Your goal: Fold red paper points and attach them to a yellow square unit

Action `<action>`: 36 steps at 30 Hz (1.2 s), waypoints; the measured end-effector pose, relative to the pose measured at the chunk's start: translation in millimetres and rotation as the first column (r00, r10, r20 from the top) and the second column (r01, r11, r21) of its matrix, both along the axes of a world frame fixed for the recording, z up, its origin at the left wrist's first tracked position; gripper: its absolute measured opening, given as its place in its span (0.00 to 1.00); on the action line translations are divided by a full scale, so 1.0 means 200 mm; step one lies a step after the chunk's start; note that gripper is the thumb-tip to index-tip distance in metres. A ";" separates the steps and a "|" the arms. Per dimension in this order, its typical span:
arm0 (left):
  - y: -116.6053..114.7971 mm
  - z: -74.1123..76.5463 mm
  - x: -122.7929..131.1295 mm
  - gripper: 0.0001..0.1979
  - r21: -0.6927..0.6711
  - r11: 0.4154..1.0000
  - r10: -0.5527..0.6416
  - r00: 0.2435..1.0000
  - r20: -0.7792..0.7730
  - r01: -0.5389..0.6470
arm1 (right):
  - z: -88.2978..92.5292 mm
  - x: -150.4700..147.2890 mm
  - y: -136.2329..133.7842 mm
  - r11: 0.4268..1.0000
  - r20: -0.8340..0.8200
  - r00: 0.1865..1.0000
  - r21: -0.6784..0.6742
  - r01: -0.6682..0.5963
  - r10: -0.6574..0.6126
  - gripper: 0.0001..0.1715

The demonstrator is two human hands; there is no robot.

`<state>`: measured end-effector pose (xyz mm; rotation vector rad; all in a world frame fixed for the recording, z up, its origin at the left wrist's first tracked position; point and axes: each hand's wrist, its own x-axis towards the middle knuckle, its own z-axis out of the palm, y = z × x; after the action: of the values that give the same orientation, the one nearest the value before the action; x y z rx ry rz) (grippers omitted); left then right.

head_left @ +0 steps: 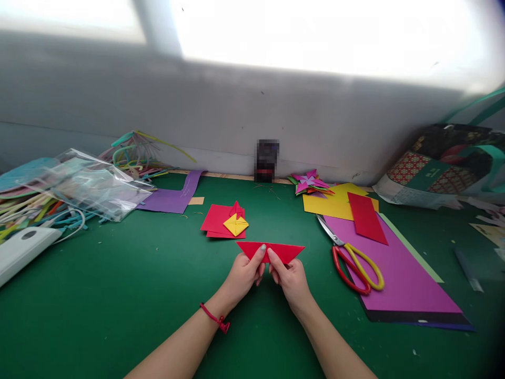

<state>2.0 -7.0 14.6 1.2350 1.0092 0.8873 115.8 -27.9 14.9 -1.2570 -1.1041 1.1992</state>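
Both my hands hold a red paper triangle [276,249] just above the green table [118,295], its long edge at the top and its point toward me. My left hand [246,272], with a red string bracelet at the wrist, pinches the paper near the middle from the left. My right hand [291,278] pinches it next to that, thumb on top. Beyond the triangle lies a small pile of red folded paper [216,221] with a yellow folded square [235,225] on it.
Scissors with red and yellow handles [353,258] lie on a purple sheet [394,268] at the right, beside yellow sheets [331,204] and a red strip [366,217]. Folded pinwheels [310,182] sit near the wall. Plastic bags and coloured strips [79,184] crowd the left; a patterned bag [442,166] stands far right.
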 end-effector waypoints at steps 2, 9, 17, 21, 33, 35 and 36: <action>0.00 0.01 -0.01 0.27 -0.011 1.000 -0.015 1.000 0.015 0.015 | 0.00 0.00 0.00 1.000 -0.009 1.000 0.006 -0.001 0.001 0.24; 0.01 -0.01 -0.02 0.30 0.020 0.997 -0.078 0.996 0.047 0.078 | -0.01 0.02 0.01 0.997 -0.052 0.998 -0.063 0.044 -0.047 0.24; 0.01 -0.01 -0.02 0.29 0.040 0.997 -0.060 0.998 -0.010 0.060 | -0.03 0.04 0.03 0.995 -0.112 0.991 -0.081 0.060 -0.069 0.23; 0.01 0.00 -0.02 0.29 0.042 0.998 -0.040 0.999 -0.025 0.041 | -0.03 0.04 0.03 0.995 -0.122 0.991 -0.087 0.046 -0.057 0.24; 0.01 -0.02 -0.02 0.26 0.030 0.999 -0.025 0.996 -0.089 0.028 | -0.03 0.02 0.02 0.998 -0.092 0.996 -0.061 -0.009 0.003 0.26; 0.01 -0.01 -0.02 0.26 0.035 0.999 0.001 0.994 -0.108 0.002 | -0.03 0.02 0.02 0.999 -0.112 0.994 -0.049 -0.016 0.010 0.27; 0.01 -0.01 -0.02 0.26 0.040 0.999 0.017 0.993 -0.114 -0.012 | -0.03 0.02 0.02 0.999 -0.127 0.992 -0.041 -0.018 0.013 0.27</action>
<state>-1.3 -5.2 12.8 1.3256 1.0972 0.8592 119.1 -24.6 9.4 -1.1886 -1.0022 1.3018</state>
